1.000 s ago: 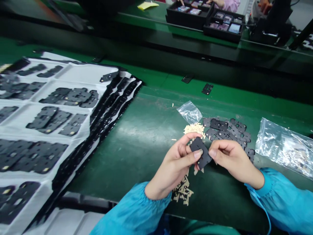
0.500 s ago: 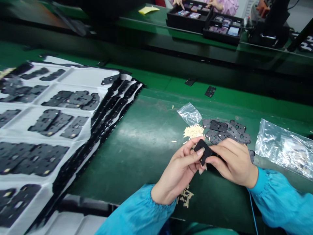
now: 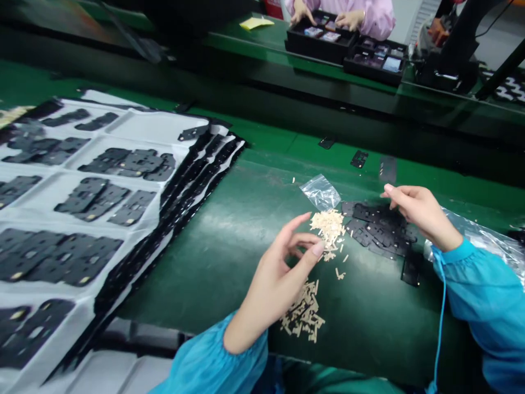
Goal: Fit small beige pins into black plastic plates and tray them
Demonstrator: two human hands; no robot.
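Note:
My left hand [image 3: 279, 279] hangs over the green bench with its fingers apart and holds nothing. Its fingertips are close to a heap of small tan strips [image 3: 328, 227], and a second heap of tan strips [image 3: 303, 314] lies below the palm. My right hand [image 3: 422, 210] is empty, with its fingers curved just above a pile of flat black perforated parts [image 3: 377, 227]. A blurred black piece [image 3: 388, 169] shows just beyond those fingertips, apparently in the air. A single black part [image 3: 411, 268] lies apart from the pile, near my right wrist.
On the left, a white sheet with compartments [image 3: 139, 128] holds many black parts. A clear plastic bag [image 3: 320, 192] lies beyond the tan strips, and another [image 3: 484, 238] sits partly behind my right hand. Across the belt, a co-worker's hands [image 3: 324, 19] work over black trays [image 3: 320, 49].
The black part held between my hands is gone from them. My hands have moved apart, the right one rising up and to the right. A blurred black piece now appears near my right fingertips.

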